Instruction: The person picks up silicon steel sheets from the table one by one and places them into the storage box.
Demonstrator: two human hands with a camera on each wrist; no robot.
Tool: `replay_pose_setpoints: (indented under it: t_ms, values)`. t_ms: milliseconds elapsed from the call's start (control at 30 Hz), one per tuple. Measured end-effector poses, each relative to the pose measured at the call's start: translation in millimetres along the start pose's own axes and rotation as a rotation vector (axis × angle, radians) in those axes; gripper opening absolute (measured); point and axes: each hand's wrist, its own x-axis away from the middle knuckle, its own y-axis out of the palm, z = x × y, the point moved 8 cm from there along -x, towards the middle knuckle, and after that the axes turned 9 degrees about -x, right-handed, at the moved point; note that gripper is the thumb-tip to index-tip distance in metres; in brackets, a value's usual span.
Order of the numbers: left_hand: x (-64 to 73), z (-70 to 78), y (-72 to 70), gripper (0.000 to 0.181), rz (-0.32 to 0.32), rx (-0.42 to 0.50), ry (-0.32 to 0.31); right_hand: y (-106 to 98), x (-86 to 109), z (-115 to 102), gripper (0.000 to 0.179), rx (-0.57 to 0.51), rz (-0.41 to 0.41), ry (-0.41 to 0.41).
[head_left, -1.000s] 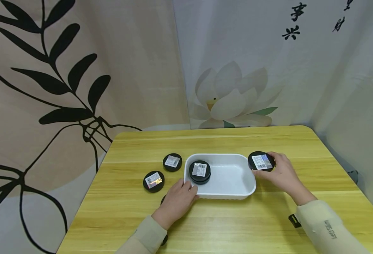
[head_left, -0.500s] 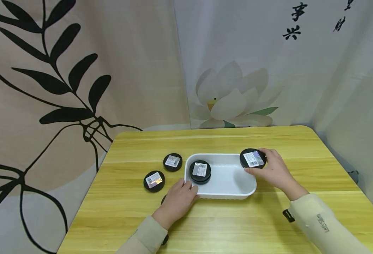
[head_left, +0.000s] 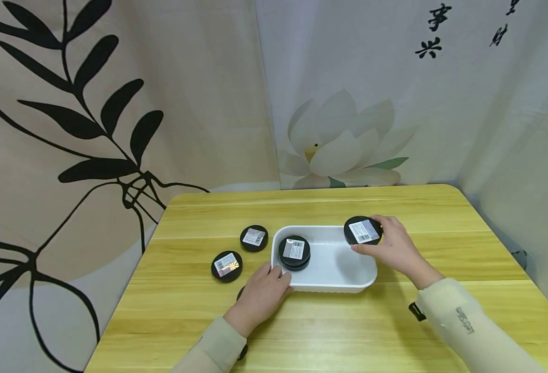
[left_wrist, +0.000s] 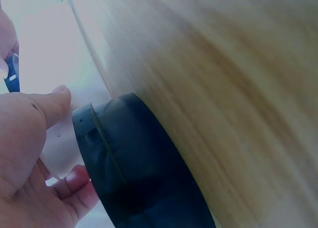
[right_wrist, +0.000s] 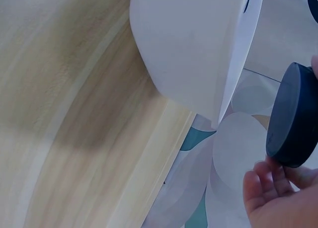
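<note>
My right hand (head_left: 397, 247) pinches a flat round black container (head_left: 363, 230) by its edge. The container is tilted, with a white barcode label facing up, above the right part of a white tray (head_left: 325, 286). In the right wrist view, the fingers hold the rim of this black container (right_wrist: 292, 116). My left hand (head_left: 261, 296) grips the tray's near left corner; in the left wrist view its thumb (left_wrist: 57, 105) lies against the white wall. Inside the tray's left end sit stacked black containers (head_left: 294, 252), the top one labelled. Another black container (left_wrist: 144, 163) stands beside the left hand.
Two more labelled black containers, one farther back (head_left: 254, 238) and one nearer (head_left: 226, 266), lie left of the tray on the wooden table (head_left: 348, 331). A printed curtain (head_left: 208, 103) hangs behind the table's far edge.
My right hand has moved left with the black container, from beside the tray's right edge to above the tray. The left hand has stayed at the tray's corner.
</note>
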Motion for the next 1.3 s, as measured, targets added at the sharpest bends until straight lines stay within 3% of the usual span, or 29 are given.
replay_pose_setpoints:
  t_ms: [1300]
  values:
    - [0.8,0.2,-3.2,0.026,0.004,0.008,0.016,24.7,-29.8,-25.8,0.103,0.000,-0.067,-0.070]
